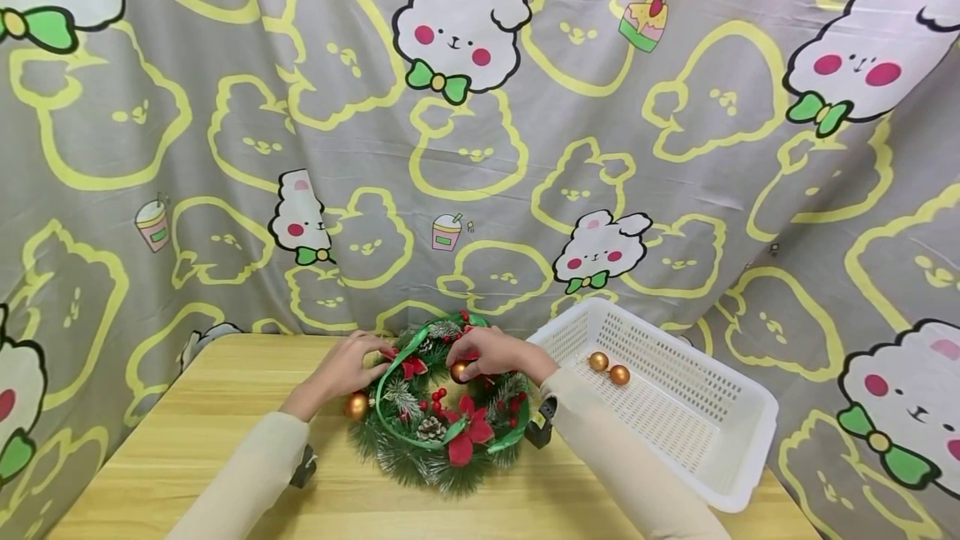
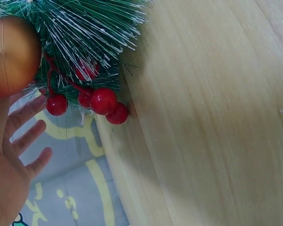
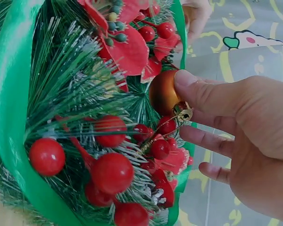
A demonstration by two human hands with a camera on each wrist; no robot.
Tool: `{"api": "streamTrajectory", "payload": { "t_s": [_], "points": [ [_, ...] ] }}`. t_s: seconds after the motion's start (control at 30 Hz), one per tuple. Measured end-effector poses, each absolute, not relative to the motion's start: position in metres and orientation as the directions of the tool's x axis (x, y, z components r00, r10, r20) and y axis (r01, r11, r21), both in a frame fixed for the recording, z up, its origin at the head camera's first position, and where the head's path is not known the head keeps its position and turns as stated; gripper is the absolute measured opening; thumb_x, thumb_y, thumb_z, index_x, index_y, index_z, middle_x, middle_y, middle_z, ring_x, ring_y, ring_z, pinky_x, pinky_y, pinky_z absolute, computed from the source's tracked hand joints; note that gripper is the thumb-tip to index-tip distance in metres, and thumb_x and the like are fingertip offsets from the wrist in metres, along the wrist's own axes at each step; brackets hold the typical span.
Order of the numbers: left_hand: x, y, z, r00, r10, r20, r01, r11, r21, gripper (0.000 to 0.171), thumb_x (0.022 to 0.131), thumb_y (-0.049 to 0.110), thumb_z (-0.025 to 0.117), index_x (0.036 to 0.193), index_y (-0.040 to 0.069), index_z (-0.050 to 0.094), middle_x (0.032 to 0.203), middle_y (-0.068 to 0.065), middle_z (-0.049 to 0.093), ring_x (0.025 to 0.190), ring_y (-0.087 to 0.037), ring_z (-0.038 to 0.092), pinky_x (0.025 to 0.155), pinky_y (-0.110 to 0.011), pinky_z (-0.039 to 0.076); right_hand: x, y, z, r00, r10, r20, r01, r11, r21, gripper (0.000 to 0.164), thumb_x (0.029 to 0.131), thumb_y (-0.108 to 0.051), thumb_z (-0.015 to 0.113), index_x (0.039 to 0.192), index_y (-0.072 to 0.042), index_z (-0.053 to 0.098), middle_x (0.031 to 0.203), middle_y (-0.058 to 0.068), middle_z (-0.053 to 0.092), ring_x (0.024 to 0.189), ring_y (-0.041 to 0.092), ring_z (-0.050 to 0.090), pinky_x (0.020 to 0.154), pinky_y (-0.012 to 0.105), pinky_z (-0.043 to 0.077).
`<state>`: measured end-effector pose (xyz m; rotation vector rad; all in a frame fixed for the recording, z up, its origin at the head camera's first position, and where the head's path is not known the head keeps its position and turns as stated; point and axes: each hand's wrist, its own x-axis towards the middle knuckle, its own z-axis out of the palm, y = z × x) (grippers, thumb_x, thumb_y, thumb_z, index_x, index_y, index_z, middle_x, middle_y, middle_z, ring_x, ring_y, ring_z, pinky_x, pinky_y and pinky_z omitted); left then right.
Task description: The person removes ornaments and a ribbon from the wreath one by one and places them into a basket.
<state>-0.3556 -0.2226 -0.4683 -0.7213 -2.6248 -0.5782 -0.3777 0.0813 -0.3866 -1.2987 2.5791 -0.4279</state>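
A green Christmas wreath (image 1: 420,461) lies on the table, dressed with red poinsettias (image 1: 471,432), red berries (image 3: 112,173), pinecones (image 1: 431,428) and a green ribbon (image 3: 9,108). Over its far inner side my right hand (image 1: 487,350) pinches a gold ball ornament (image 3: 163,93) between thumb and fingers; its gold cap and cord show in the right wrist view. My left hand (image 1: 348,369) is at the wreath's left edge, fingers fairly straight and spread in the left wrist view. Another gold ball (image 1: 357,406) hangs at that edge, close below the left hand.
A white plastic basket (image 1: 738,440) stands to the right of the wreath, tilted toward the table's corner, with two gold balls (image 1: 609,368) inside. The wooden table (image 1: 187,407) backs onto a grey curtain (image 1: 480,148) printed with cartoon animals.
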Motion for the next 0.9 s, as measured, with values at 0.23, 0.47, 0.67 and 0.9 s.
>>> {"api": "streamTrajectory", "payload": {
  "t_s": [0.23, 0.47, 0.67, 0.9],
  "points": [
    [-0.356, -0.223, -0.467, -0.805, 0.403, 0.436, 0.551, 0.780, 0.298, 0.013, 0.090, 0.020, 0.078, 0.103, 0.016, 0.078, 0.116, -0.005, 0.075, 0.121, -0.040, 0.061, 0.105, -0.061, 0.048, -0.379, 0.088, -0.383, -0.605, -0.793, -0.064, -0.721, 0.581, -0.378, 0.029, 0.095, -0.017, 0.071, 0.124, -0.018, 0.073, 0.131, -0.001, 0.070, 0.129, 0.021, 0.061, 0.120, 0.058, 0.034],
    [-0.355, -0.223, -0.468, -0.804, 0.401, 0.439, 0.553, 0.776, 0.304, 0.013, 0.090, 0.019, 0.078, 0.103, 0.016, 0.078, 0.116, -0.005, 0.075, 0.122, -0.041, 0.060, 0.106, -0.061, 0.048, -0.380, 0.092, -0.379, -0.592, -0.805, -0.046, -0.733, 0.561, -0.384, 0.027, 0.097, -0.015, 0.070, 0.124, -0.015, 0.073, 0.131, 0.002, 0.070, 0.126, 0.021, 0.064, 0.111, 0.047, 0.049],
    [-0.356, -0.223, -0.469, -0.794, 0.405, 0.453, 0.564, 0.769, 0.301, 0.013, 0.089, 0.017, 0.079, 0.102, 0.016, 0.078, 0.115, -0.005, 0.076, 0.121, -0.041, 0.061, 0.105, -0.062, 0.048, -0.381, 0.098, -0.375, -0.581, -0.813, -0.042, -0.736, 0.547, -0.399, 0.027, 0.098, -0.015, 0.069, 0.124, -0.012, 0.072, 0.130, 0.005, 0.070, 0.126, 0.024, 0.064, 0.107, 0.041, 0.054],
    [-0.356, -0.224, -0.469, -0.796, 0.401, 0.453, 0.560, 0.773, 0.299, 0.012, 0.089, 0.017, 0.079, 0.101, 0.017, 0.078, 0.114, -0.005, 0.076, 0.120, -0.040, 0.061, 0.104, -0.061, 0.049, -0.379, 0.105, -0.373, -0.578, -0.816, -0.025, -0.736, 0.534, -0.416, 0.026, 0.098, -0.014, 0.069, 0.123, -0.011, 0.072, 0.128, 0.007, 0.071, 0.125, 0.025, 0.065, 0.106, 0.042, 0.054]
  ]
}}
